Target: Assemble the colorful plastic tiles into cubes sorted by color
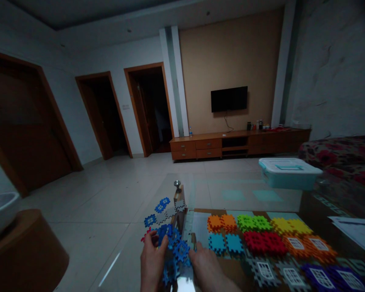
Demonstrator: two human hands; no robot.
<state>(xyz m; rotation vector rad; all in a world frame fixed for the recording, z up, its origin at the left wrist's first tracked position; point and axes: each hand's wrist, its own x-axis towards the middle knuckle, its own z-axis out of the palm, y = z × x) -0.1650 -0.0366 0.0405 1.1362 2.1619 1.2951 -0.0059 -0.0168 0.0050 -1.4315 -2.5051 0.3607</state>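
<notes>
My left hand [153, 258] is curled, its thumb and fingers at a blue notched interlocking tile [165, 230] over the glass table. Close by on the right, my right hand [208, 265] has its fingertips closed on the edge of another blue tile with a window-like centre [181, 250]. More blue tiles [170, 272] lie below and between the hands. Part of a red tile [146, 234] shows behind my left fingers. Beyond them, loose blue tiles [150, 220] and grey tiles [170, 212] are spread near the table's left side.
Orange [222, 223], green [254, 222], yellow [291, 226], light-blue [225, 243], red [264, 242] and purple tile stacks [334, 278] stand at right. A lidded turquoise box [288, 174] sits behind them, papers [355, 233] at far right. A brown stool [27, 247] stands left.
</notes>
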